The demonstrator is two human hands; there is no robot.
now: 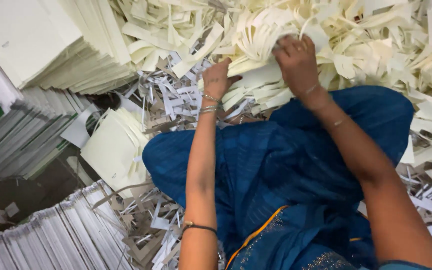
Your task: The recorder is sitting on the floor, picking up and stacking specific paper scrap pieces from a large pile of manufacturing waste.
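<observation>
Where both hands dig: cream paper strips (256,35), thin, tangled, heaped.

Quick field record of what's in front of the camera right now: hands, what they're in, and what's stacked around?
left hand: gripping cream paper strips
right hand: pressed into the same strips, fingers curled
strips: loose heap across the top and right
lap: blue cloth under both arms
sheet stacks: upper left, cream
card stacks: lower left, on edge
floor scraps: grey and white offcuts
</observation>
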